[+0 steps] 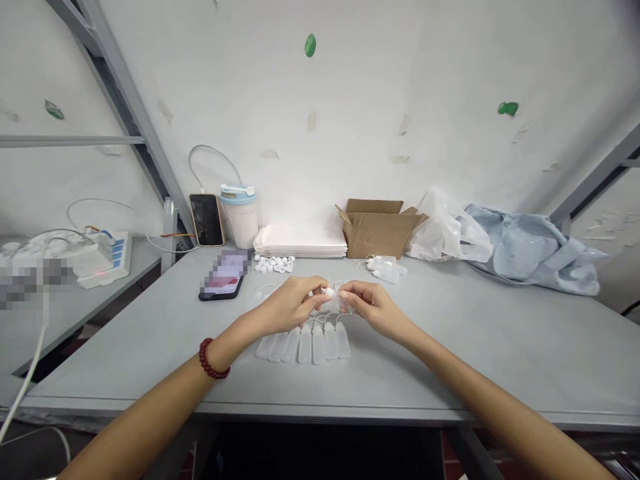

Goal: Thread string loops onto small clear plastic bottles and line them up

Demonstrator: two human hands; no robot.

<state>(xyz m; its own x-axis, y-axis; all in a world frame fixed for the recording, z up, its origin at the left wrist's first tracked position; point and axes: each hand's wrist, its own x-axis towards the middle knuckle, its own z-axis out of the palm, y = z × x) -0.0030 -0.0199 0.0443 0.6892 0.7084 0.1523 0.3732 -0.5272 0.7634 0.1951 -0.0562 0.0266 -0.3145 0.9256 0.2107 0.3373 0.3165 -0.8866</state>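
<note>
Head view: a white cap [328, 292] is being pinched by the fingers of the left hand [294, 304]; a translucent bottle [333, 307] is being grasped by those of the right hand [379, 310], beyond bottles lined up [319, 344] on the worktop [500, 327].

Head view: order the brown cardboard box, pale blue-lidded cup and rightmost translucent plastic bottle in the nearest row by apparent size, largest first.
1. Cardboard box
2. Blue-lidded cup
3. Rightmost plastic bottle
</note>
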